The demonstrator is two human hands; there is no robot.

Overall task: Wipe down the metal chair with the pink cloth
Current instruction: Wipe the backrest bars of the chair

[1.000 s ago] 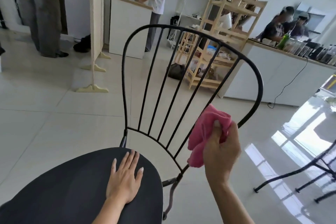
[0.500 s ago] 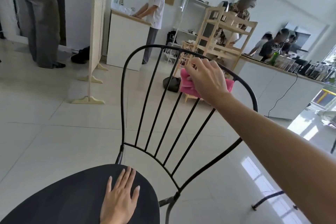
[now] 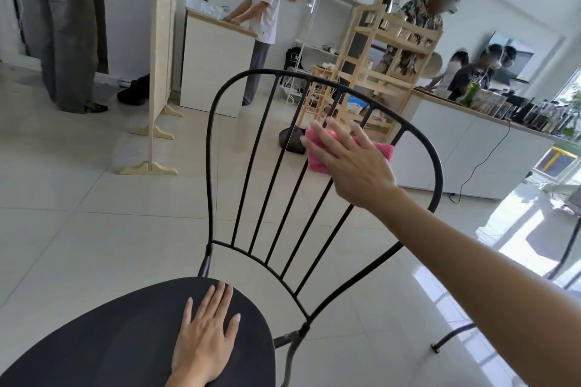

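Pale glossy tiled floor (image 3: 78,229), bright open room, white counters along the back and right. My black metal chair with the spindle backrest (image 3: 217,141) stands in the middle, its dark round seat (image 3: 110,349) at bottom left.

My left hand (image 3: 204,345) lies flat on the seat, palm down, fingers spread, gripping nothing.

My right hand (image 3: 349,163) reaches over the backrest, fingers extended, palm pressing the pink cloth (image 3: 317,163) flat against the upper spindles just under the top rail. Cloth pinned under the palm rather than clenched; pink edges show left of and past my fingers.

Around: cream folding screen on wooden feet (image 3: 160,41) to the left, pale wooden shelf unit (image 3: 371,66) straight behind the backrest, dark bag on the floor (image 3: 290,141) behind the spindles. Black cable (image 3: 484,160) hangs down the right counter front. Several people stand at the counters, well apart from the chair. Nothing between my hands and the chair.
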